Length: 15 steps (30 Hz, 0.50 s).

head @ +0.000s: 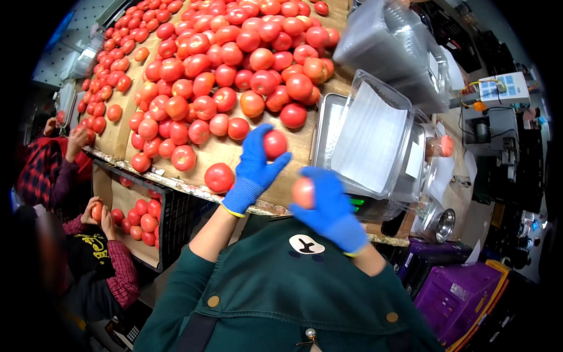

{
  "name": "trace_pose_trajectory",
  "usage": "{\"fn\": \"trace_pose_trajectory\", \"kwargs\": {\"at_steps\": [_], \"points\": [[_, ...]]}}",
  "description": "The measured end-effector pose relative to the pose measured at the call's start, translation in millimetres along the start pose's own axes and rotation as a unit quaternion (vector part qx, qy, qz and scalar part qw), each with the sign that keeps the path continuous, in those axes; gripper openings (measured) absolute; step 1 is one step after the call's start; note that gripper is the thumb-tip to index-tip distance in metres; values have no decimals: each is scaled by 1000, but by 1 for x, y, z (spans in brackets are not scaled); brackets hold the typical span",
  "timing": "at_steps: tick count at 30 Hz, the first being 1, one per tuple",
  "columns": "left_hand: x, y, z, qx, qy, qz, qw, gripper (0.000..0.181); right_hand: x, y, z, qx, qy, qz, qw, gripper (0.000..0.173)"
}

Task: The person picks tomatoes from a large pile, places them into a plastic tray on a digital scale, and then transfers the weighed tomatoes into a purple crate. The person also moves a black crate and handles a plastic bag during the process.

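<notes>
Both of my hands wear blue knit gloves. My left hand (255, 169) is over the front of the wooden table, its fingers and thumb around a red tomato (276, 144). Closer to my apron, my right hand (327, 207) grips a paler tomato (303, 192); both hand and tomato are slightly blurred. A single tomato (219, 177) lies left of my left wrist. Beyond my hands spreads a large heap of tomatoes (224, 75). To the right, an open clear plastic container (407, 116) with a white liner (369, 136) rests on a scale with a metal pan (323, 132).
Stacked clear plastic containers (378, 39) stand behind the scale. A glass jar (433, 220) lies near the table's right front. Two people work at left, one holding a tomato (97, 212) above a black crate (165, 229) of tomatoes. Purple crates (457, 295) sit lower right.
</notes>
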<state>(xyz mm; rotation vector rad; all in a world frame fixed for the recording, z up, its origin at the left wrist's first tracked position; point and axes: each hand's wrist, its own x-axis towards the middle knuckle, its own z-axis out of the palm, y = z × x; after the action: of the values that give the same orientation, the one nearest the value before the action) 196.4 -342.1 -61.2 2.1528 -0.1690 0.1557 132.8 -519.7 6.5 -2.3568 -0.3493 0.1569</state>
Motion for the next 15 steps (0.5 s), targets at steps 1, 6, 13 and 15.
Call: {"fn": "trace_pose_trajectory", "kwargs": {"at_steps": [1, 6, 13, 15], "points": [[7, 28, 0, -36, -14, 47, 998, 63, -5, 0, -28, 20, 42, 65, 997, 63], [18, 99, 66, 27, -141, 292, 945, 59, -13, 96, -79, -203, 142, 66, 966, 61], [-27, 65, 65, -5, -79, 268, 960, 39, -7, 88, -50, -210, 82, -39, 974, 39], [-46, 29, 33, -15, -35, 186, 982, 33, 11, 29, -25, -55, 75, -51, 994, 32]]}}
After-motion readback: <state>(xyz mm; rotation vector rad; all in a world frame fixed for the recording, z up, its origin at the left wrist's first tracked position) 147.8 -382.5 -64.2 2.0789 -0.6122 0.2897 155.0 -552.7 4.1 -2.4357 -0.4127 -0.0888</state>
